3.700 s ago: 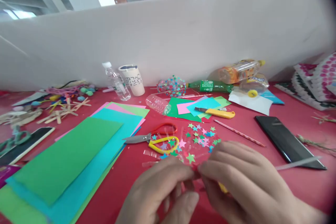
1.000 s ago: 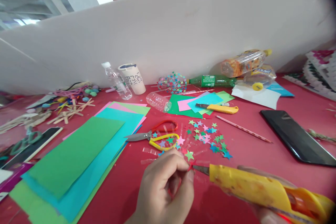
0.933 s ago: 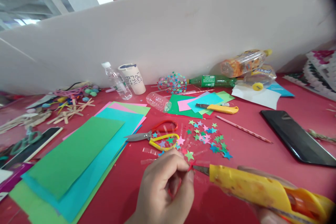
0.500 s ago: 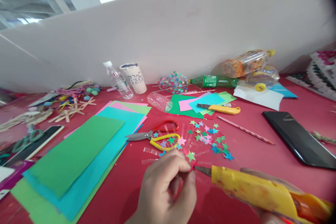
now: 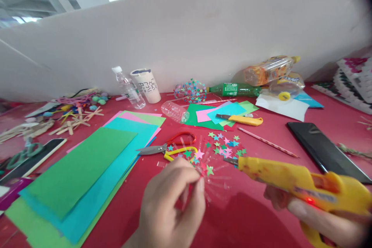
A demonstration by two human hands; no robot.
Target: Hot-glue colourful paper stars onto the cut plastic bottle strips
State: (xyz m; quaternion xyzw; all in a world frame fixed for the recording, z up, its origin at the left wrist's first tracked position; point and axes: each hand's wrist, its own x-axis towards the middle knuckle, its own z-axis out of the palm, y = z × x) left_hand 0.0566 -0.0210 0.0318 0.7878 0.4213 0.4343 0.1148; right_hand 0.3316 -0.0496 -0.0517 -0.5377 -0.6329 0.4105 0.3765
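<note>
My left hand is closed in a pinch at the front middle, with a small red paper star at its fingertips, partly hidden. Clear plastic strips fan out around and beneath that hand. My right hand grips a yellow hot glue gun, whose red light is lit. The gun's nozzle points left, apart from the left fingers. Just beyond my hands lie many small paper stars in several colours. Scissors with red and yellow handles lie behind the left hand.
Coloured paper sheets cover the left side. Behind the stars are a yellow utility knife, a striped pencil and a star-covered bottle. A black phone lies right. Bottles and a cup line the white wall.
The glue gun has pulled away from the left fingertips, rising and tilting. My left hand has shifted slightly left, still pinching, and more of the clear strips shows beside it.
</note>
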